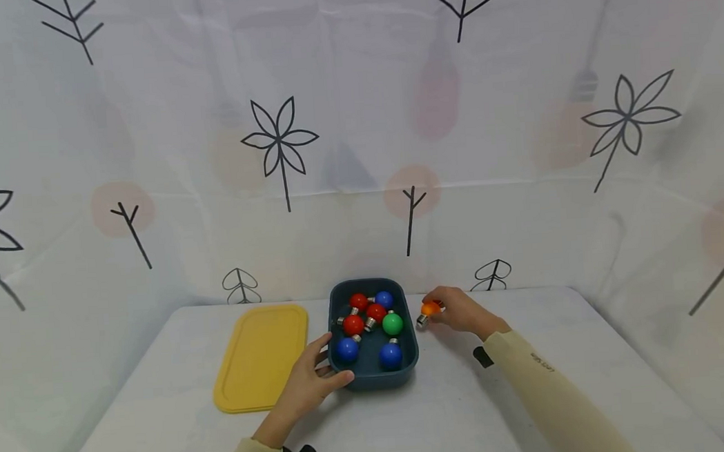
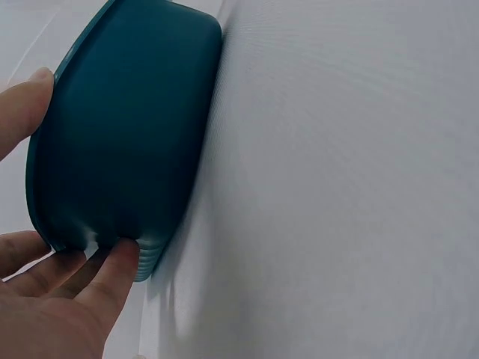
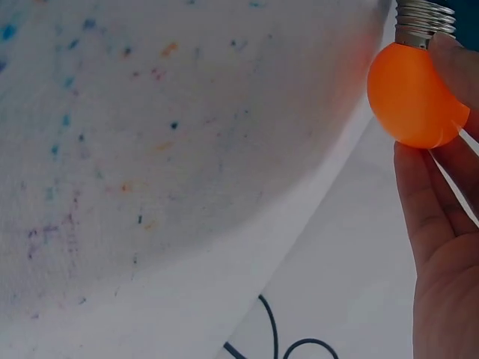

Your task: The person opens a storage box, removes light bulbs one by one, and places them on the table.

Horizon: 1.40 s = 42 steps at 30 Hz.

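Head: eight bulbs (image 1: 429,308), one tub (image 1: 374,382)

Glossy orange bulb (image 3: 412,93), shiny metal base (image 3: 419,21), smooth plastic-looking bin (image 2: 127,112), matt yellow panel (image 1: 261,360), creased cloth backdrop (image 1: 353,81)

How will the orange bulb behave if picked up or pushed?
The orange bulb would probably roll, likely in an arc: its body is round, its metal screw base narrower. The smooth surface may slip a little where the right hand pinches it. Possibly fragile, being bulb-shaped, but I can't tell glass from plastic.
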{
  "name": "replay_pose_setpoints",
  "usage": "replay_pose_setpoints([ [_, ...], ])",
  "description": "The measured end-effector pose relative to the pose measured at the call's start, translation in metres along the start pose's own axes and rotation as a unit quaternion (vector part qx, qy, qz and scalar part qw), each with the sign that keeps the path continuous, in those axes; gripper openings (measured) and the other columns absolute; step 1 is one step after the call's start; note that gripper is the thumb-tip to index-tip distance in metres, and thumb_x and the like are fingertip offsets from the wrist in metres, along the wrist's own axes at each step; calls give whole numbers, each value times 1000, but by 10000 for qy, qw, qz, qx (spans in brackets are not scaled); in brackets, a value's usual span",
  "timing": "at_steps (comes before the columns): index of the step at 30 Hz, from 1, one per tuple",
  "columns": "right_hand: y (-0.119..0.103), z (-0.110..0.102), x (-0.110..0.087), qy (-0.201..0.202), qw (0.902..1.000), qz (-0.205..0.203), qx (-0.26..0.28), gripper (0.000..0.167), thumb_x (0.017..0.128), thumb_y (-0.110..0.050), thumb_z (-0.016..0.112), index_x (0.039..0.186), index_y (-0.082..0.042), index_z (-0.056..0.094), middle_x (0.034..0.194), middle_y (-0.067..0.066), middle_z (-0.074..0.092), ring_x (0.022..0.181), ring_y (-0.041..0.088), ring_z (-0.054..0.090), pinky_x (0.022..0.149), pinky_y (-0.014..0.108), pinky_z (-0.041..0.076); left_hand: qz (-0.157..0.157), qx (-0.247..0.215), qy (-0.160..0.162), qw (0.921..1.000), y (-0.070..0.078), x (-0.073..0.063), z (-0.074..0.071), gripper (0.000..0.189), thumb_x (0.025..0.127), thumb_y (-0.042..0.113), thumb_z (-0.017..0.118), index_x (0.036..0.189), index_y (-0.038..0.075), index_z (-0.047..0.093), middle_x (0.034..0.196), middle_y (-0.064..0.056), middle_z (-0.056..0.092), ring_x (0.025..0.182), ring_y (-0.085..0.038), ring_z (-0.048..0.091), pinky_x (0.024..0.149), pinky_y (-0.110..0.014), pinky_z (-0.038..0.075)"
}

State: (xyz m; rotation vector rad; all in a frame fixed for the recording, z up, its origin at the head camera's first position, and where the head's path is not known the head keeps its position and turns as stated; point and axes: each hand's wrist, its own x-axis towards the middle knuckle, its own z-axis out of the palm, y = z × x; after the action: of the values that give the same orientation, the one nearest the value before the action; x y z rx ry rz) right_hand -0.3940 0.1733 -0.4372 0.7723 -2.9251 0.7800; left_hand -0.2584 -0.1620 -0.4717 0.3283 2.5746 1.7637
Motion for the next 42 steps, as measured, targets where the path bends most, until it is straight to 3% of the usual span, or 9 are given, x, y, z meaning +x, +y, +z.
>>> replay_pose_setpoints([
  [14,9,5,0,-26,9998,65,202,32,82,-5,73,113,-2,67,108,8,64,95,24,57,91,45,51,18,-15,29,10000,2,-2,2,87,79,31,79,149,10,32,151,-19,30,128,-39,44,97,-45,47],
  [24,6,4,-3,-71,9989,344,322,37,84,-9,72,120,-2,64,115,10,62,101,27,56,93,46,50,5,-14,-7,10000,2,-1,3,88,79,32,79,149,10,31,151,-19,30,128,-40,44,97,-44,47],
  [42,5,1,-6,68,9987,388,334,40,85,-20,74,122,-7,63,126,14,58,112,36,53,95,52,47,-84,-30,12,10000,3,-2,0,87,79,31,79,149,10,31,151,-19,31,128,-40,45,97,-45,47],
])
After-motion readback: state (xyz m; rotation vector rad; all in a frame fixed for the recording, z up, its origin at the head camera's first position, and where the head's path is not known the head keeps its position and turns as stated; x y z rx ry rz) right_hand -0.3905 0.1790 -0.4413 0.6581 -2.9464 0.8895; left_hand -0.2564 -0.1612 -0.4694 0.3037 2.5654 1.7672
